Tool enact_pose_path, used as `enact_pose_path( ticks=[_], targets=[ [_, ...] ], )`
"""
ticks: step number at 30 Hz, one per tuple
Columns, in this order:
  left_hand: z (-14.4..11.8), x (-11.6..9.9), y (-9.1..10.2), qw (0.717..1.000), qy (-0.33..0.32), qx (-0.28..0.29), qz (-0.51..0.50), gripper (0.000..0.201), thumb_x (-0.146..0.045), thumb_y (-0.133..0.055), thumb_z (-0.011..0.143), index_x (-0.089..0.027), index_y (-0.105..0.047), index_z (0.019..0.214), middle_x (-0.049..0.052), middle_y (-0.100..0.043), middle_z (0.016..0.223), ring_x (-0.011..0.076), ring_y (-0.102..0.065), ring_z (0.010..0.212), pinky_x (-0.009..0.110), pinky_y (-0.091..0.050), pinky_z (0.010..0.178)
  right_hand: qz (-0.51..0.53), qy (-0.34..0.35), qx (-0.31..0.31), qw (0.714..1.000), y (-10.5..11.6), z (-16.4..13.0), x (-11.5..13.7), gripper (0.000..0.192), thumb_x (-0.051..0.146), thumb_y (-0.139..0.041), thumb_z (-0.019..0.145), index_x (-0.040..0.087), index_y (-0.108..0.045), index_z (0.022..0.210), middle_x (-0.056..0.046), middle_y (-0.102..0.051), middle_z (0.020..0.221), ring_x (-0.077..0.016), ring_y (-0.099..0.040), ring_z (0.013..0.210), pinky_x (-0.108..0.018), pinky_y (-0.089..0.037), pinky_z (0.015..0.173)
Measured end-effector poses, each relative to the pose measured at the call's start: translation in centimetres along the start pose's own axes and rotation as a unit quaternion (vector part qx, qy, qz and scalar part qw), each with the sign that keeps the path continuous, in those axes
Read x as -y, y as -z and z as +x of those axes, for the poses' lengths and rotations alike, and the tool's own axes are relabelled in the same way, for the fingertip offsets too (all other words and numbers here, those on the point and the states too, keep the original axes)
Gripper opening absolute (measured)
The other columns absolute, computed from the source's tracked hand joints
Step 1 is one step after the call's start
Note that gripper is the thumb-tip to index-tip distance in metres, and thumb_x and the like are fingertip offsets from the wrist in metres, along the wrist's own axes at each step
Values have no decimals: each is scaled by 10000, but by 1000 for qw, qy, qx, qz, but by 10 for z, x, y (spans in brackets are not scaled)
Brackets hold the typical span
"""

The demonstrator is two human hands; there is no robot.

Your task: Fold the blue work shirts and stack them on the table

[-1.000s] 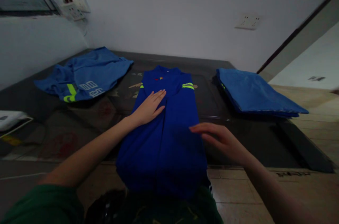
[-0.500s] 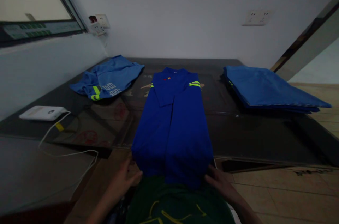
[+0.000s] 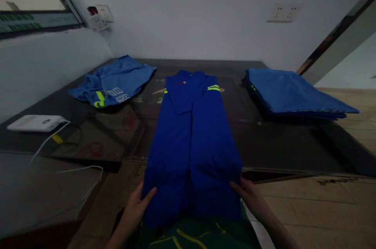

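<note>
A dark blue work shirt [image 3: 205, 135] with yellow-green striped bands lies lengthwise over the dark table, collar at the far end, sleeves folded inward. Its lower part hangs past the near edge toward my body. On the left side edge, my left hand [image 3: 139, 202] grips the cloth, thumb on top and the other fingers behind it. My right hand [image 3: 246, 192] has the opposite edge in the same way, its thumb lying on the fabric. The fingers under the cloth are hidden.
A crumpled lighter blue garment [image 3: 123, 80] lies at the back left of the table [image 3: 282, 147]. Several folded blue garments [image 3: 293, 90] are stacked on the right. A white power bank [image 3: 38, 122] with a white cable [image 3: 73, 170] sits at the left edge. Sockets [image 3: 283, 13] are on the wall.
Both hands have closed on the side edges of the shirt, thumbs now on top. The shirt's lower part is spread wider and raised a little. The view has shifted slightly.
</note>
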State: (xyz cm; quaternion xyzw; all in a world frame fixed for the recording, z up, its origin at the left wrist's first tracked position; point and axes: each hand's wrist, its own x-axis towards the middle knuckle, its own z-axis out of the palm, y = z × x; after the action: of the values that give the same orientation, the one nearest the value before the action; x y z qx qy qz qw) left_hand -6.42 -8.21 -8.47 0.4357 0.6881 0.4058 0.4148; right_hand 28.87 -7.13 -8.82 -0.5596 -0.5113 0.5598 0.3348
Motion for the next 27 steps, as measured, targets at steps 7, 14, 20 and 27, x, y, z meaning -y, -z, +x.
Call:
enact_pose_path(
  ticks=[7,14,20,27],
  targets=[
    [-8,-23,4,995,10,99,0,660,-635,-674,639,-202,-646,1136,85,-704,1096,312,-630,1075,442,-530,917,60,-33,-23,997,14,-24,24,491,568,-689,716,181,-712,1019,-113,-707,1060,-297,-640,1009,-467,-479,940],
    [-24,11,-8,985,49,148,73,664,-585,-724,581,-192,-639,1108,108,-717,1045,339,-671,969,467,-561,845,121,-56,-85,987,2,-43,-15,829,584,-742,644,247,-454,1345,-120,-695,1047,-286,-667,958,-456,-541,849],
    [-19,57,10,992,-61,64,95,477,-481,-485,876,-223,-468,1277,72,-710,966,257,-690,909,389,-593,764,32,2,-129,991,14,-54,-41,528,473,-486,904,265,-390,1380,-104,-677,1027,-210,-674,901,-332,-571,761],
    [20,49,25,786,-512,-127,323,779,-83,-614,797,-463,-298,1399,55,-391,1442,296,-427,1299,564,-401,1026,-326,335,-252,847,15,-27,-101,404,193,-535,864,347,-577,1236,-72,-506,1306,-252,-553,1160,-389,-535,888]
  ],
)
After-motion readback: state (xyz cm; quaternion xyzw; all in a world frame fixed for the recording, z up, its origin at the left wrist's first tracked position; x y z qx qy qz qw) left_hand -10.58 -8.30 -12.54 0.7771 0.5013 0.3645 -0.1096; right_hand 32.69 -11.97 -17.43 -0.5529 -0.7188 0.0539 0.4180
